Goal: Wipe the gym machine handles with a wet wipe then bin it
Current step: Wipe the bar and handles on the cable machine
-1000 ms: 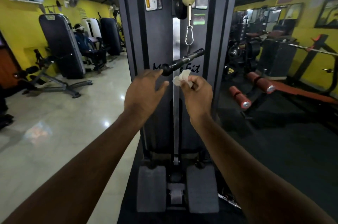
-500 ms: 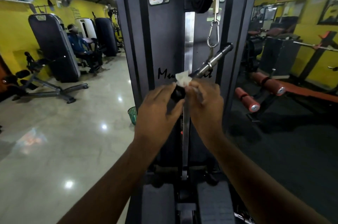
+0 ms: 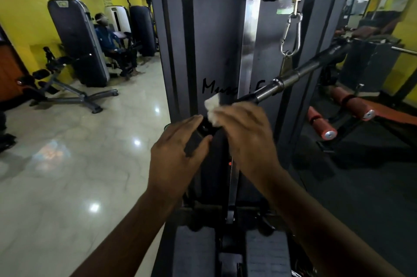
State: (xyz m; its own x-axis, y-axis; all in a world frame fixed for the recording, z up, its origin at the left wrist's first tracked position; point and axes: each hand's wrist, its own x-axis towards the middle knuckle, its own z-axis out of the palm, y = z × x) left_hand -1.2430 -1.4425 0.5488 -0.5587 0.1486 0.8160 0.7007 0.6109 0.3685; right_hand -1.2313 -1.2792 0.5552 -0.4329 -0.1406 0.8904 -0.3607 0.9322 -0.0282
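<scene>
- Right hand (image 3: 248,136) is curled over the near part of the handle (image 3: 316,63), with the wet wipe (image 3: 213,107) bunched under its fingers. A white corner of the wipe sticks out up and to the left of the knuckles.
- So the wipe is right on the handle, at the black grip end closest to the camera, touching both the grip and the right hand.
- Left hand (image 3: 178,152) sits just beside the right one and holds the very tip of that same grip between thumb and fingers. The fingers look fairly straight, more a light pinch than a full fist.
- The handle runs tilted, from the hands up and to the right. It goes black grip, then a chrome middle, then another black grip at the far end.
- A carabiner (image 3: 292,35) hangs above the chrome part and links to it, in front of the grey machine column (image 3: 180,50).
- Two grey foot plates (image 3: 194,252) sit at the base of the column, below both forearms.
- Off to the left there's a shiny tiled floor (image 3: 67,163) and a person (image 3: 108,39) sitting at another machine by the yellow wall.
- To the right, orange roller pads (image 3: 322,127) sit low on a bench, well apart from the hands.
</scene>
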